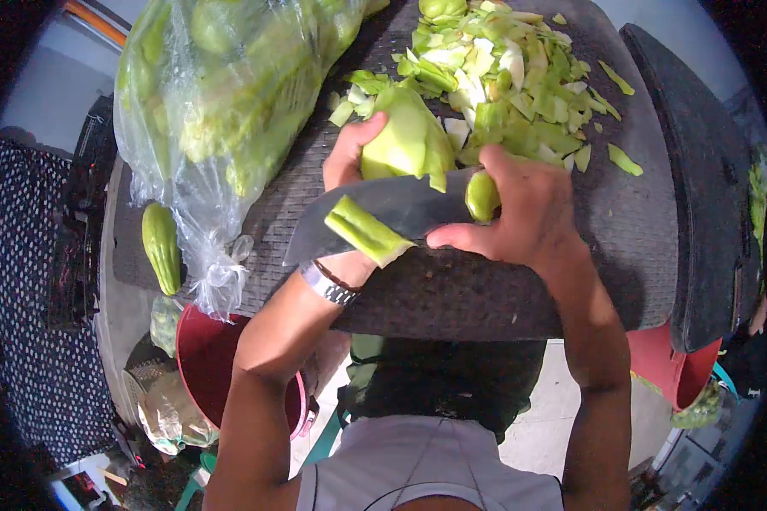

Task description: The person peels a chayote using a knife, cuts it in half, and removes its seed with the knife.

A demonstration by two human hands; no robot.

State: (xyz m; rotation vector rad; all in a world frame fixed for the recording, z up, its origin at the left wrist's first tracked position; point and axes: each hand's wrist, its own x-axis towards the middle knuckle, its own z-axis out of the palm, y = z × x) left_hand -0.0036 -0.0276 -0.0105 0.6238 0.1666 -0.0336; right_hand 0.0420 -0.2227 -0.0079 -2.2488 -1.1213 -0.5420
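My left hand [346,155] is closed around a partly peeled, pale green chayote [405,140], its thumb against the upper side. My right hand [533,209] grips a broad dark-bladed knife [435,204], which lies across below the chayote and points left. A thick strip of green peel [366,230] rests on the blade. Another small green piece [483,197] sits at the blade's base by my right fingers. The knife's handle is hidden in my hand, and the blade covers most of my left palm.
A heap of green peelings [520,85] lies on the dark textured table [460,298]. A knotted clear plastic bag [230,111] full of green produce fills the upper left, beside a loose green vegetable [161,247]. Red containers [209,358] stand below the table's edge on both sides.
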